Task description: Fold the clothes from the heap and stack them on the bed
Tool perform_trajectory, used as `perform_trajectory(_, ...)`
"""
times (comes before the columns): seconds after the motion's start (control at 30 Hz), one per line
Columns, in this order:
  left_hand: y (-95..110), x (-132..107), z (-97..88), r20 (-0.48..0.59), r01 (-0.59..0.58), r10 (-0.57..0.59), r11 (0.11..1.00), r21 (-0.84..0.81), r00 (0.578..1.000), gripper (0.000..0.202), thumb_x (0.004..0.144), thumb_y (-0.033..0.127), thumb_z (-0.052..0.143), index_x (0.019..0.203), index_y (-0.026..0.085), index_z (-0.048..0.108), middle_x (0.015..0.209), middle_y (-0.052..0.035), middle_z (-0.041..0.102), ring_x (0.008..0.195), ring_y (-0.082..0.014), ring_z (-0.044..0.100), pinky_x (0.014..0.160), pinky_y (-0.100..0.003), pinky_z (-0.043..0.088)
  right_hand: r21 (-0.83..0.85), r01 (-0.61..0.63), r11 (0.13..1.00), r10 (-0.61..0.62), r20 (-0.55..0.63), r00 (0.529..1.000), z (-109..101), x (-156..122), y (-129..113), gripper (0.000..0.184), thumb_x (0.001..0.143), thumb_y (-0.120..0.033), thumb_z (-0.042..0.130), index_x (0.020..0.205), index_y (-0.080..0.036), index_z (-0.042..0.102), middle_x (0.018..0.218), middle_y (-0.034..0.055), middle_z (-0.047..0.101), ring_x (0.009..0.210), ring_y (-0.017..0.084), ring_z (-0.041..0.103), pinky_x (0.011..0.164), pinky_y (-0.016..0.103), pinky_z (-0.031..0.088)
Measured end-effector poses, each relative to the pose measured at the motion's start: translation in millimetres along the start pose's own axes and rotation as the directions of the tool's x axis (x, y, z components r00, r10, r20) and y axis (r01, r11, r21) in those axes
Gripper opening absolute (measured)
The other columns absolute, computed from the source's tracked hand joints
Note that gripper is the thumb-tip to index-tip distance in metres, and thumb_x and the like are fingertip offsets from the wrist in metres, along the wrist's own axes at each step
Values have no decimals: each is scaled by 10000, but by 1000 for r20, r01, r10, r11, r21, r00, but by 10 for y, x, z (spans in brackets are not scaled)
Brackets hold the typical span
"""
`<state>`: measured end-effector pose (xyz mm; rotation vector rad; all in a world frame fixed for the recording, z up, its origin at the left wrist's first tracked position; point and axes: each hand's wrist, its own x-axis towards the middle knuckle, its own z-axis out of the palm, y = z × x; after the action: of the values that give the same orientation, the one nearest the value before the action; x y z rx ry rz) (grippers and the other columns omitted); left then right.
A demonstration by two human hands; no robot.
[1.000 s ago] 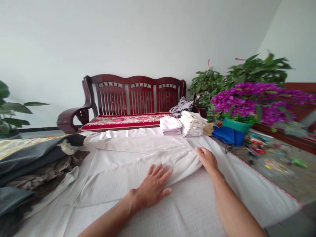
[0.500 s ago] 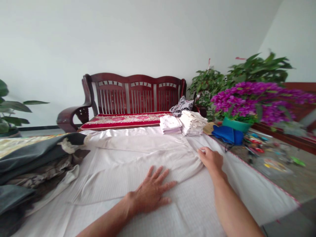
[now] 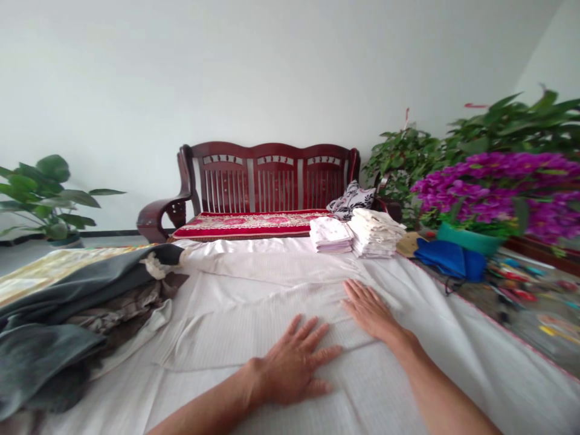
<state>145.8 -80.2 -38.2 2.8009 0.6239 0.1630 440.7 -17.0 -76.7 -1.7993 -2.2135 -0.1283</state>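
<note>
A white textured garment (image 3: 254, 302) lies spread out on a white cloth-covered surface (image 3: 475, 362). My left hand (image 3: 292, 365) rests flat on the cloth near its lower fold, fingers spread. My right hand (image 3: 369, 308) lies flat on the garment just to the right, fingers stretched out and pointing away from me. Neither hand holds anything. Two stacks of folded white cloths (image 3: 357, 232) stand at the far edge of the surface.
A heap of dark grey and brown clothes (image 3: 67, 314) lies at the left. A red wooden bench (image 3: 267, 193) with a cushion stands behind. A pot of purple flowers (image 3: 489, 199), green plants, a blue cloth (image 3: 448, 260) and small colourful items are at the right.
My right hand let go of the garment's edge it had pinched and now lies flat further left. The left hand stays flat. The view shifted to the left.
</note>
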Motion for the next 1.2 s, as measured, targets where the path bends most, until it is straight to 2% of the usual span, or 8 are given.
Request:
perform_trajectory(0.2,11,-538,-166,6,-28,29,991,-133,1000,730,974,685,347,1593,304,282,1682,-115,154,1537,-373,149,1231,-628,89,-81,-73,994,67,-68,995,8,-68,504,528,908,-445,424,1375,-277,605,1488,91,554,1418,328,447,1169,586,317)
perform_trajectory(0.37,-207,-756,-553,-95,110,-168,889,-444,981,594,1014,582,342,1474,250,516,1430,-78,615,1322,-254,573,1148,-350,412,-91,-109,990,89,-195,977,-67,175,552,501,952,-446,326,1241,-253,686,1316,106,688,1321,356,550,1074,619,430)
perform_trajectory(0.47,-604,-507,-751,-271,369,-515,816,-445,813,505,1035,472,330,1260,199,690,1252,-81,728,1187,-237,665,1062,-331,480,7,74,997,-72,-141,987,-140,538,247,520,972,-408,310,1293,-196,659,1333,127,675,1310,319,568,1101,534,447)
perform_trajectory(0.53,-935,-213,-773,-357,482,-586,806,-343,727,480,1026,416,356,1322,176,649,1327,-107,686,1247,-258,627,1111,-382,437,41,168,985,-165,-70,984,-139,813,-62,529,982,-374,293,1344,-180,627,1394,132,632,1356,316,524,1120,527,429)
perform_trajectory(0.73,-1789,436,-644,-355,676,-622,736,38,698,596,1028,489,334,1519,172,449,1593,-119,415,1506,-281,313,1234,-414,255,11,171,985,-171,127,977,71,1399,-698,604,1001,-432,288,1521,-165,440,1591,141,405,1485,291,340,1195,541,298)
perform_trajectory(0.83,-2172,281,-651,-345,763,-705,644,53,619,602,1019,493,347,1514,168,452,1586,-172,409,1499,-353,307,1222,-527,229,-33,105,994,-94,234,968,195,1475,-614,632,999,-445,276,1555,-163,383,1627,119,339,1508,278,291,1217,516,259)
perform_trajectory(0.97,-2669,-245,-686,-330,863,-806,500,66,492,577,1004,483,383,1504,203,447,1593,-179,392,1481,-383,327,1178,-606,236,-74,37,997,-25,165,986,342,1438,-255,641,980,-457,301,1548,-177,404,1630,101,339,1514,275,278,1225,500,255)
perform_trajectory(1.2,-2941,-645,-697,-392,898,-812,424,113,433,571,1006,499,370,1490,213,472,1571,-172,430,1461,-359,370,1169,-531,283,-118,-68,991,70,11,997,467,1376,251,601,949,-485,353,1458,-218,530,1537,127,489,1442,331,413,1158,566,353)
